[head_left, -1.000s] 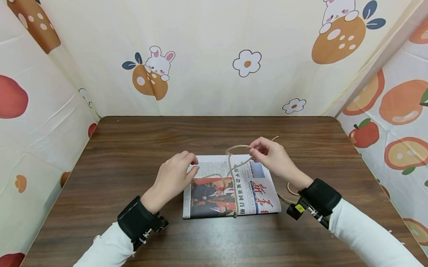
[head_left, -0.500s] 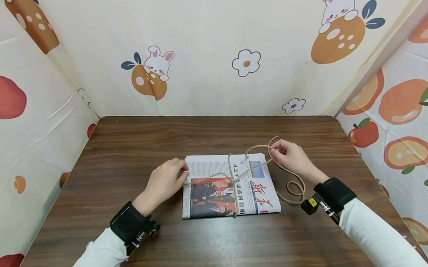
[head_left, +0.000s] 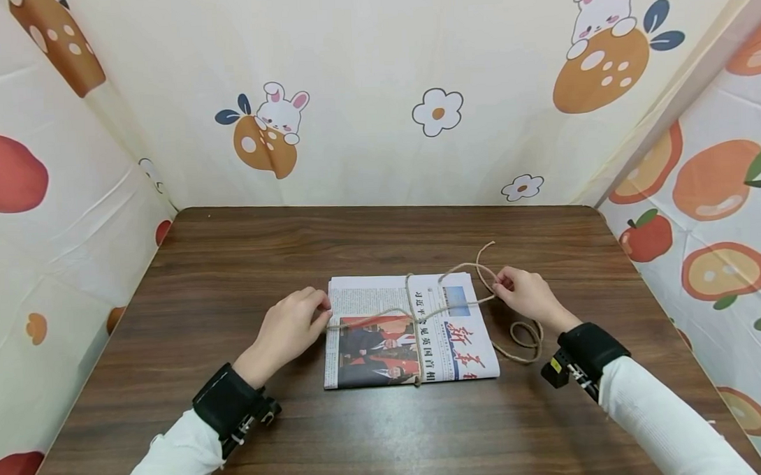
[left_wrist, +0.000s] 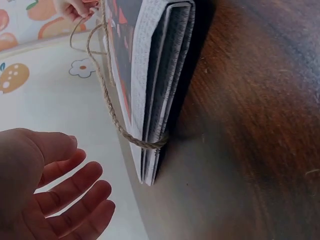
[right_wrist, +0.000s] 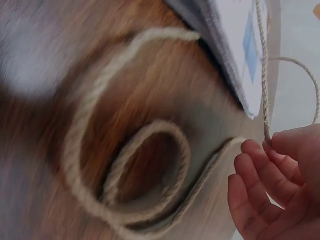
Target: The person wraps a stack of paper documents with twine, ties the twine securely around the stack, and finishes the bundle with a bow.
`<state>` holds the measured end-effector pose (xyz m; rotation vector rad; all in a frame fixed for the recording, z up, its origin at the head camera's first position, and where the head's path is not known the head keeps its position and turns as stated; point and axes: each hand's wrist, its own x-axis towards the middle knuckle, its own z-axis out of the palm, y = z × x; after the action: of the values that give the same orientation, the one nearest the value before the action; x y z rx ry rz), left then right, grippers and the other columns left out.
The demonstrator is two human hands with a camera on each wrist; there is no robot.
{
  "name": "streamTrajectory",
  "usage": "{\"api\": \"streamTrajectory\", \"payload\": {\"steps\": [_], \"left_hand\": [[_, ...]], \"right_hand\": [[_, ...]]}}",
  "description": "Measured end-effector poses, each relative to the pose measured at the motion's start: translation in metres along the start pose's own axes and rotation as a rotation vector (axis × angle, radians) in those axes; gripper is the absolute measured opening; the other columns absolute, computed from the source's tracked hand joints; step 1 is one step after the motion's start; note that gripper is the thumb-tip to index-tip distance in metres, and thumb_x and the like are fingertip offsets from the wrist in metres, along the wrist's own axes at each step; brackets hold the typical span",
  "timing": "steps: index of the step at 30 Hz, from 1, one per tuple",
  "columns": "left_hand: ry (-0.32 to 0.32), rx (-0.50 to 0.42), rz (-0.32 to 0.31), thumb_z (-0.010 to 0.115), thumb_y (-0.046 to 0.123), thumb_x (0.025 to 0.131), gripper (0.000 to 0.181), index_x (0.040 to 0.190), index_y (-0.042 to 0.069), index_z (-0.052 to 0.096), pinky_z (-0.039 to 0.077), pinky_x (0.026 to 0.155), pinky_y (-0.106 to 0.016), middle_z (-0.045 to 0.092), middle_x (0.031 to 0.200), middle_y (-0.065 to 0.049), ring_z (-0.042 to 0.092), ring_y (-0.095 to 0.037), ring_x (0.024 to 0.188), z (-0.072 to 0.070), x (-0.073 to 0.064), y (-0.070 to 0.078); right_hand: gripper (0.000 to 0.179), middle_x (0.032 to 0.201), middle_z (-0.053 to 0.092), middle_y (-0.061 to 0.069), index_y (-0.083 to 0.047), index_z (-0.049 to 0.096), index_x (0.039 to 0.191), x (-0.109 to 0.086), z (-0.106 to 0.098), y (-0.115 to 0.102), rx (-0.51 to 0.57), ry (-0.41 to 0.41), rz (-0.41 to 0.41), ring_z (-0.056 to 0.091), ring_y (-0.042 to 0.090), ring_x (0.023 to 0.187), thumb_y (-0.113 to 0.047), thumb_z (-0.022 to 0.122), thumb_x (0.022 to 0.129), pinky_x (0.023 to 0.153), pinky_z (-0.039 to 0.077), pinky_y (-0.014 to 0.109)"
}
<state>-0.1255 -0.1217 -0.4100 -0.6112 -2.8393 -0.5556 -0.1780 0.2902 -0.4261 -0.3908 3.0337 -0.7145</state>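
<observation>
A folded newspaper stack (head_left: 374, 349) lies flat, with a twine rope (head_left: 446, 310) crossing its top both ways. My right hand (head_left: 529, 296) pinches the rope between thumb and fingertips, just off the stack's right side; the right wrist view shows the hand (right_wrist: 280, 175) gripping the rope's taut stretch (right_wrist: 264, 75). By the left edge, my left hand (head_left: 289, 326) has loosely bent fingers. In the left wrist view, that hand (left_wrist: 65, 190) is apart from the rope (left_wrist: 112, 107), which bends around the stack's folded side (left_wrist: 165, 65).
A loose rope coil (head_left: 527, 341) lies on the brown wood table (head_left: 287, 436) to the right of the stack. One rope end (head_left: 484, 248) sticks up past the far right corner. Printed curtains (head_left: 365, 161) enclose the table's back and sides.
My right hand has moved right and then slightly nearer, drawing the rope with it and straightening its stretch across the paper. My left hand has shifted left, off the stack.
</observation>
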Motion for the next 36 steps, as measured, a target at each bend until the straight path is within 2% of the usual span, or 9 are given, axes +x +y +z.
{"api": "streamTrajectory", "payload": {"steps": [6,15,20,27,36], "left_hand": [[-0.006,0.006,0.004,0.067,0.017,0.082,0.006,0.083,0.014,0.062,0.039,0.052,-0.025,0.058,0.077,0.003,0.047,-0.009,0.061,0.002,-0.002,-0.002],[-0.011,0.005,-0.002,0.068,0.017,0.081,0.006,0.083,0.015,0.063,0.039,0.051,-0.025,0.057,0.076,0.004,0.046,-0.008,0.059,0.007,-0.003,-0.005],[-0.019,0.001,-0.010,0.068,0.018,0.081,0.007,0.084,0.015,0.063,0.040,0.052,-0.025,0.057,0.077,0.004,0.047,-0.008,0.060,0.010,-0.004,-0.005],[-0.011,0.009,-0.002,0.068,0.018,0.081,0.006,0.082,0.015,0.063,0.040,0.051,-0.025,0.057,0.076,0.004,0.048,-0.008,0.060,0.014,-0.005,-0.007],[-0.028,0.006,-0.010,0.068,0.017,0.081,0.006,0.081,0.015,0.062,0.039,0.052,-0.025,0.056,0.074,0.004,0.045,-0.009,0.059,0.015,-0.006,-0.006]], "right_hand": [[0.007,0.071,0.061,0.003,-0.006,0.060,0.084,-0.005,0.001,0.011,-0.039,-0.004,-0.003,0.051,0.012,0.058,-0.012,0.059,0.086,0.054,0.038,0.029],[0.005,0.073,0.065,0.005,-0.006,0.061,0.084,-0.014,0.002,0.020,-0.093,0.048,0.001,0.060,0.018,0.064,-0.011,0.061,0.085,0.056,0.044,0.036],[0.009,0.073,0.064,0.007,-0.004,0.061,0.085,-0.021,0.000,0.023,-0.119,0.043,0.039,0.057,0.018,0.060,-0.012,0.060,0.085,0.054,0.042,0.036],[0.011,0.071,0.058,0.006,-0.005,0.061,0.082,-0.029,0.000,0.026,-0.164,-0.033,0.106,0.049,0.016,0.057,-0.016,0.059,0.085,0.050,0.036,0.032],[0.018,0.075,0.060,0.009,-0.003,0.063,0.083,-0.032,-0.004,0.027,-0.164,-0.063,0.233,0.052,0.020,0.061,-0.020,0.056,0.085,0.051,0.038,0.034]]}}
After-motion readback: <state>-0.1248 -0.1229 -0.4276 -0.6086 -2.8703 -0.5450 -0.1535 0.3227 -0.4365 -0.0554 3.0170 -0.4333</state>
